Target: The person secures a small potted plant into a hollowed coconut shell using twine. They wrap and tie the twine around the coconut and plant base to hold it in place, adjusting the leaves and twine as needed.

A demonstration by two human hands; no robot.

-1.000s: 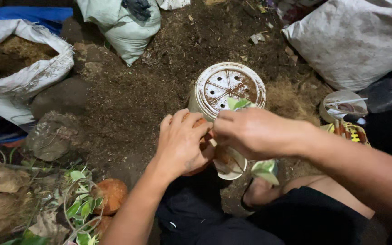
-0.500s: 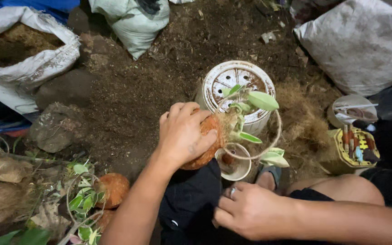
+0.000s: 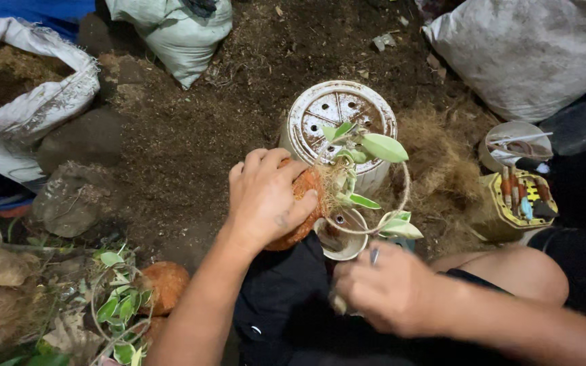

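Observation:
My left hand (image 3: pixel 266 196) grips a round orange-brown fibre ball (image 3: pixel 304 220) from which a small green-leaved plant (image 3: pixel 364 152) sticks up, with a thin vine looping around it. Right behind the plant stands an upturned white plastic pot (image 3: pixel 337 115) with holes in its base. A small white cup (image 3: pixel 339 242) sits just under the ball. My right hand (image 3: pixel 381 285) is low, near my lap, blurred, fingers curled around something small that I cannot make out.
Dark soil covers the ground. An open white sack of brown material (image 3: pixel 32 102) lies at the left, a green-white sack (image 3: pixel 174 34) at the top, a grey sack (image 3: pixel 530 51) at the right. Stones (image 3: pixel 69 196), a tool-filled yellow tin (image 3: pixel 513 207) and more planted balls (image 3: pixel 161 285) lie around.
My right hand left the plant and dropped toward my lap. The left hand kept hold of the fibre ball, and the plant's leaves came into view.

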